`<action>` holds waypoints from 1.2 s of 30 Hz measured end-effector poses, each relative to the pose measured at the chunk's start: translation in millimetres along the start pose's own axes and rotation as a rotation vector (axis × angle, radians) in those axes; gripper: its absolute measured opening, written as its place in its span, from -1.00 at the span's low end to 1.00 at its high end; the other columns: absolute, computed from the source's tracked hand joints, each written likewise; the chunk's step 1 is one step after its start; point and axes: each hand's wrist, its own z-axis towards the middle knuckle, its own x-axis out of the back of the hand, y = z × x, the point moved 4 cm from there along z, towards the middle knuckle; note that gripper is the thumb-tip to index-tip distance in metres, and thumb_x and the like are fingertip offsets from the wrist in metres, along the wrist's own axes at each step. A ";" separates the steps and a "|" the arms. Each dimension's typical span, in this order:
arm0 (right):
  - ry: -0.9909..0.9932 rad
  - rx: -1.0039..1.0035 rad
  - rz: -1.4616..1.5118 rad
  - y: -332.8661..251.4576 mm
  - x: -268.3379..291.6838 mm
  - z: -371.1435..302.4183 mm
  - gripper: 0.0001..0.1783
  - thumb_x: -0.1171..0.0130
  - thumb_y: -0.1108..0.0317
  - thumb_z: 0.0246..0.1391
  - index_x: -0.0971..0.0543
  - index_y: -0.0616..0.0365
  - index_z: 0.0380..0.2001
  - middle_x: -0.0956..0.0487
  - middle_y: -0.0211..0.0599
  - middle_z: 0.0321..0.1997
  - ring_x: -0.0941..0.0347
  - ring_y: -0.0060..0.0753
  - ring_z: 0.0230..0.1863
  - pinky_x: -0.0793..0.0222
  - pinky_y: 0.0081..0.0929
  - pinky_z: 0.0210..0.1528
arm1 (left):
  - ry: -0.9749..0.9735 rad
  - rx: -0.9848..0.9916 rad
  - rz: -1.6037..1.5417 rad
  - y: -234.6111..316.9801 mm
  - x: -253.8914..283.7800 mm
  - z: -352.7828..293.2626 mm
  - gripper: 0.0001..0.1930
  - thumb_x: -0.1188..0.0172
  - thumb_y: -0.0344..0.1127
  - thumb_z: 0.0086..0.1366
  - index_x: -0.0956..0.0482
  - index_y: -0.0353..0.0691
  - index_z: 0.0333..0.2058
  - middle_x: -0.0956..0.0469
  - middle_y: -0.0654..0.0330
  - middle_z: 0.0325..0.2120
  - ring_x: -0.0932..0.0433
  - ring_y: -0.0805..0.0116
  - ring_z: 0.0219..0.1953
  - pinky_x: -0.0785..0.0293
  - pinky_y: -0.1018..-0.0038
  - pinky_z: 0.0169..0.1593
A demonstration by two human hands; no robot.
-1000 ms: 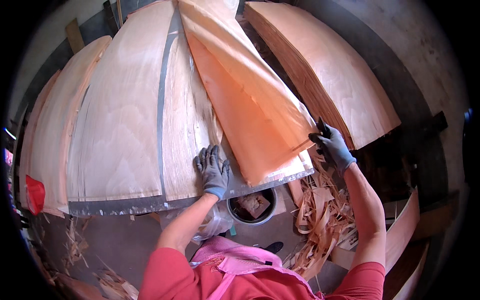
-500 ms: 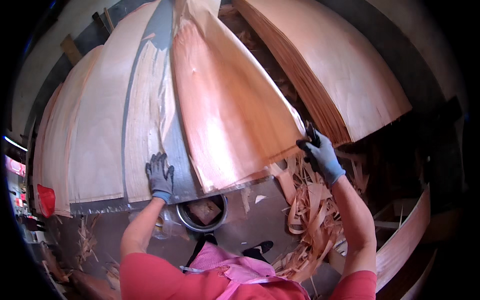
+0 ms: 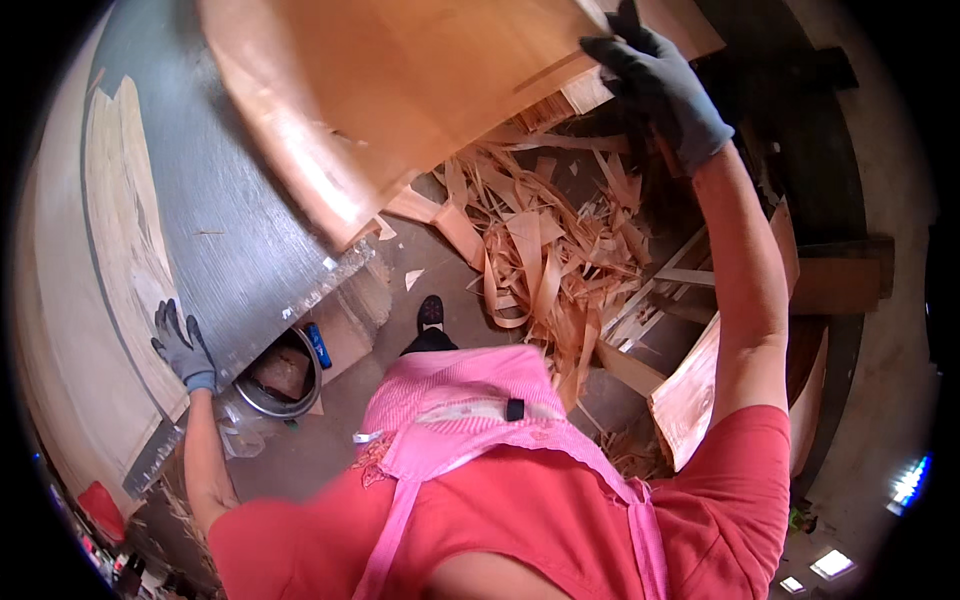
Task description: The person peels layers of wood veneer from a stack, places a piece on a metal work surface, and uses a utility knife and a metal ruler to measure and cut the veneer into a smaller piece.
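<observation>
My right hand (image 3: 665, 100), in a grey glove with dark fingers, grips the near right corner of a wide orange-brown wood veneer sheet (image 3: 430, 80). That corner is raised, and the sheet's near left corner hangs low over the edge of the dark grey worktable (image 3: 215, 190). My left hand (image 3: 182, 345), gloved alike, lies with fingers spread at the near end of a pale, ragged-edged veneer strip (image 3: 125, 190) on the table's left. The far end of the orange-brown sheet is out of view.
Curled veneer scraps (image 3: 550, 250) are heaped on the floor right of the table. A round metal-rimmed container (image 3: 318, 375) stands below the table's front edge. Wooden pieces (image 3: 690, 390) lean at the right, and a red object (image 3: 100, 512) is at the lower left.
The view has turned to the right. My right hand has lifted the veneer sheet's corner and swung it rightward, baring more of the tabletop. My left hand stays on the pale strip.
</observation>
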 end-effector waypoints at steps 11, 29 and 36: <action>0.092 -0.170 0.031 17.5 142.5 51.1 -0.62 -0.27 0.27 0.15 -0.53 0.08 0.03 -0.36 -0.73 -0.55 -0.18 -0.84 -0.63 -0.02 -0.78 -0.62 | -0.551 0.263 -1.740 343.8 63.4 2.5 -0.41 0.10 0.06 0.45 -0.31 -0.27 0.24 -0.49 0.08 0.08 -0.48 0.16 0.12 -0.45 0.28 0.13; 0.098 -0.260 0.231 233.0 429.9 261.4 -0.69 -0.28 0.37 0.15 -0.55 0.14 -0.04 -0.44 -0.64 -0.54 -0.24 -0.75 -0.66 -0.09 -0.69 -0.63 | 0.031 1.288 -2.455 714.6 -130.8 167.5 -0.20 0.11 0.48 0.18 -0.41 0.03 0.21 -0.45 0.16 0.16 -0.42 0.00 0.15 -0.27 -0.07 0.25; 0.069 -0.218 0.159 281.0 483.1 335.4 -0.71 -0.30 0.34 0.15 -0.57 0.15 -0.07 -0.49 -0.58 -0.49 -0.31 -0.72 -0.56 -0.21 -0.65 -0.50 | 0.345 1.393 -2.371 681.9 -151.6 232.1 -0.50 -0.33 -0.21 0.16 -0.50 -0.22 0.07 -0.54 0.09 -0.03 -0.56 0.05 -0.08 -0.54 0.08 0.02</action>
